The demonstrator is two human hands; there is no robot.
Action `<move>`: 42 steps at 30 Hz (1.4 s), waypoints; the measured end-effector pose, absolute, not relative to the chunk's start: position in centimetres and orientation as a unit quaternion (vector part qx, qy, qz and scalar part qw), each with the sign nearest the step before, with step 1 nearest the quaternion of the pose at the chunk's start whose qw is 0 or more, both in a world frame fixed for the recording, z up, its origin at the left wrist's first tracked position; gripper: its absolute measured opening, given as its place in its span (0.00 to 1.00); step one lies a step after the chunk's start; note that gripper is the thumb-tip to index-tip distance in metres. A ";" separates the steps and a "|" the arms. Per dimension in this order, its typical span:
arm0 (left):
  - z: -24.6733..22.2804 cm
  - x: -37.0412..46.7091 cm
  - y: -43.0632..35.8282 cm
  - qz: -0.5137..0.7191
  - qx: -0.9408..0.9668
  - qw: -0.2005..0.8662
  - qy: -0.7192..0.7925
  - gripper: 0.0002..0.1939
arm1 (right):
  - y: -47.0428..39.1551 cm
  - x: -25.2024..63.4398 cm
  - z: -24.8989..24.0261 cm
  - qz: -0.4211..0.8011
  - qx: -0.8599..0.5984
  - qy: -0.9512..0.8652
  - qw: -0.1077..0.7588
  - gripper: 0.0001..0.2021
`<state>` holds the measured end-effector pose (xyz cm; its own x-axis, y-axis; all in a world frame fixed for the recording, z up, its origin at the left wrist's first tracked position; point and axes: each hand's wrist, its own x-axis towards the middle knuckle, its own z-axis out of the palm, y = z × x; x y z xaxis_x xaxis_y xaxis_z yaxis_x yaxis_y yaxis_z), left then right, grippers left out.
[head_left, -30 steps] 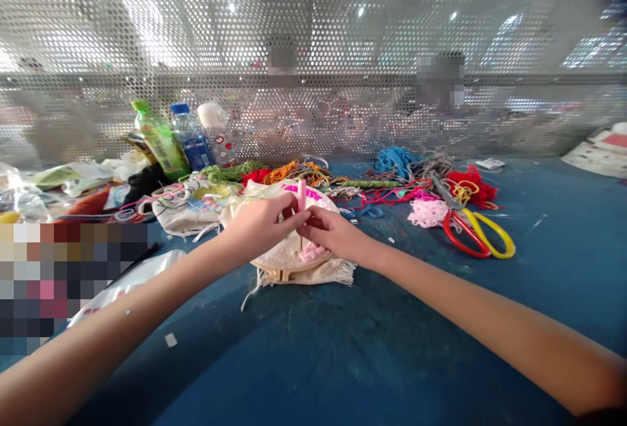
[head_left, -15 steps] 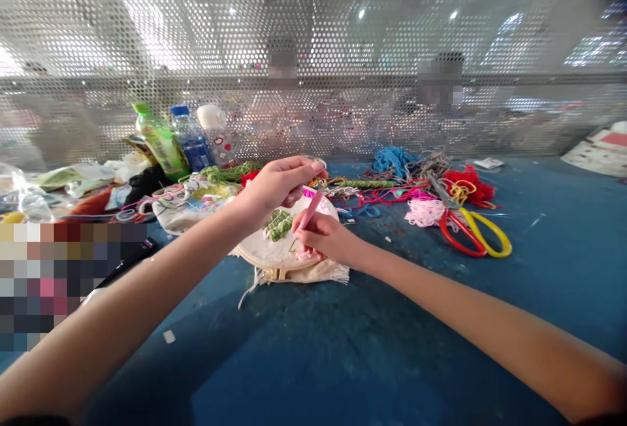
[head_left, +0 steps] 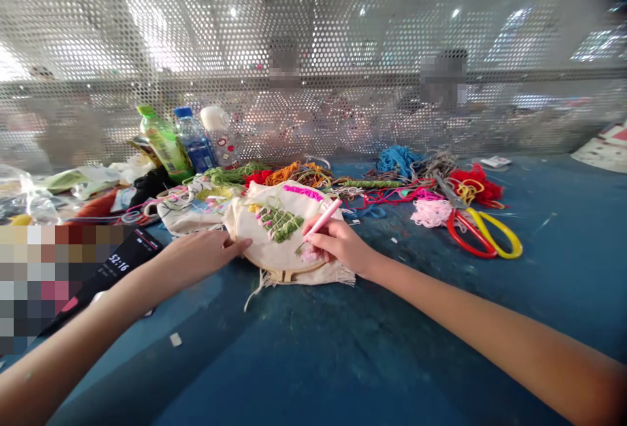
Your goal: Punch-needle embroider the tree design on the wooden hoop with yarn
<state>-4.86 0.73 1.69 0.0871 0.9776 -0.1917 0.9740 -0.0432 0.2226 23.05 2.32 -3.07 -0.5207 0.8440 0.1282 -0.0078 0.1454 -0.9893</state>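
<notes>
Pinching a pink pen-like tool (head_left: 325, 216), the right hand (head_left: 343, 246) worked over the lower right of the embroidery hoop (head_left: 283, 276), the left hand (head_left: 206, 253) clasping its left edge. Green (head_left: 284, 225), magenta (head_left: 304, 192) and pale-pink stitching (head_left: 310, 256) filled patches, leaving much cloth (head_left: 259, 245) bare; scissors (head_left: 458, 201) lay right of the hoop, on the same blue table (head_left: 343, 347).

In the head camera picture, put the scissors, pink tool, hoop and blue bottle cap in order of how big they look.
1. Hoop
2. Scissors
3. Pink tool
4. Blue bottle cap
</notes>
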 end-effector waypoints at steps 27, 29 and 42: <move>-0.6 -0.3 -3.0 0.402 0.542 0.481 0.559 0.16 | 1.9 24.4 -2.1 0.653 -0.313 -0.580 0.374 0.09; -1.2 -0.7 -2.9 0.406 0.538 0.484 0.559 0.16 | 1.8 24.7 -2.4 0.661 -0.307 -0.564 0.388 0.06; -1.4 -0.7 -3.3 0.405 0.523 0.490 0.568 0.16 | 1.2 25.0 -3.2 0.635 -0.289 -0.580 0.420 0.04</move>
